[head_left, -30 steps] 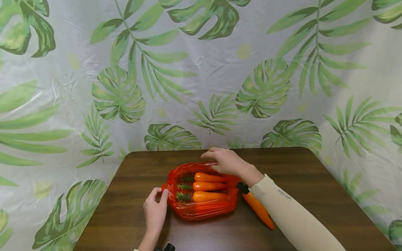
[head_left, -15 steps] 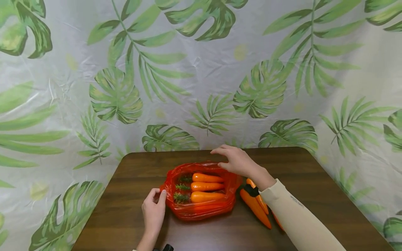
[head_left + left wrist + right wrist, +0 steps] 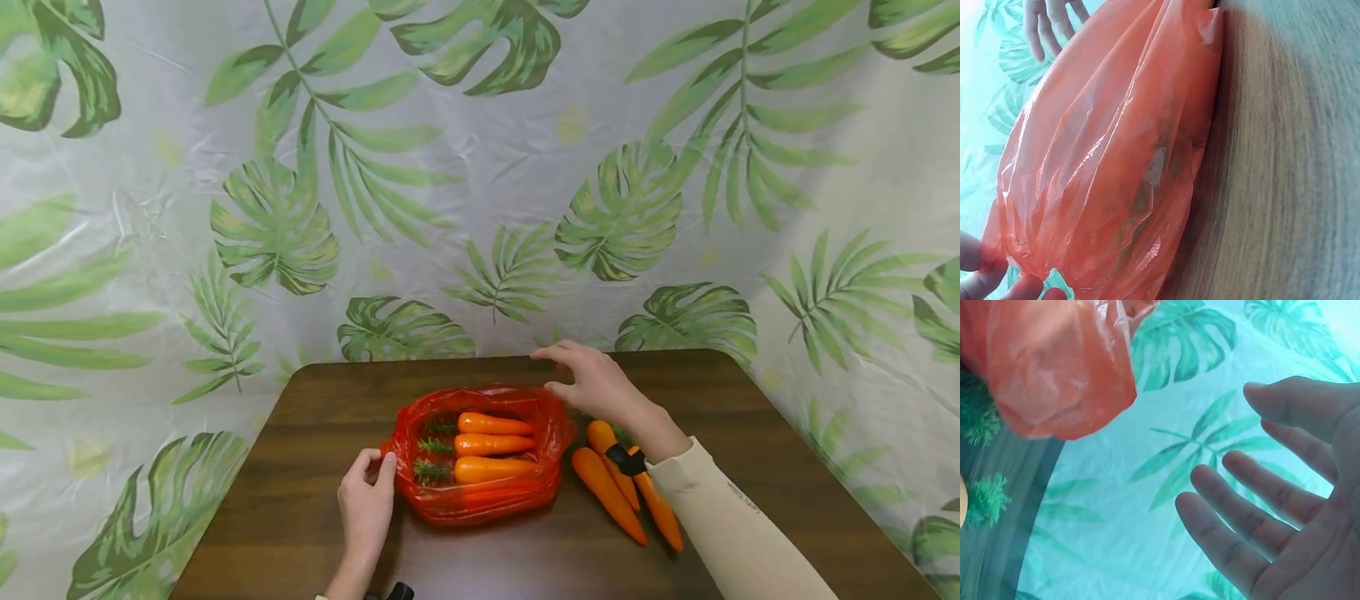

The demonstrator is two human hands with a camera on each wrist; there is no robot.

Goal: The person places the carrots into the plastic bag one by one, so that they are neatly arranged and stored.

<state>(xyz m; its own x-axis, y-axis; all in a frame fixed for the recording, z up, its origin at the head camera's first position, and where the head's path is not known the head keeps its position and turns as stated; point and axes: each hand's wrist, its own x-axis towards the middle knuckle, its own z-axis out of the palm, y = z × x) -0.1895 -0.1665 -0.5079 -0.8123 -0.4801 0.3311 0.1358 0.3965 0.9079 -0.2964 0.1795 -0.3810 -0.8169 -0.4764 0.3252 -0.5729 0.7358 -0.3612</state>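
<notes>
A red plastic bag (image 3: 483, 515) lies on the table with its opening spread wide. Inside it, three orange carrots (image 3: 491, 469) with green tops lie side by side, tops pointing left. My left hand (image 3: 365, 504) pinches the gathered left end of the bag; the left wrist view shows fingers (image 3: 985, 275) on the crumpled film. Beyond the bag's right end, my right hand (image 3: 600, 387) hovers with fingers spread. The right wrist view shows that hand (image 3: 1291, 519) holding nothing, apart from the bag (image 3: 1063, 375).
Three loose carrots (image 3: 609, 497) lie right of the bag, partly under my right wrist with its black strap (image 3: 626, 459). The dark wooden table (image 3: 330, 400) ends at a leaf-patterned curtain (image 3: 480, 192). A black object (image 3: 401, 592) shows at the lower edge.
My right hand has moved right, away from the bag's opening, and its arm now uncovers more of the loose carrots. The left hand keeps its hold on the bag.
</notes>
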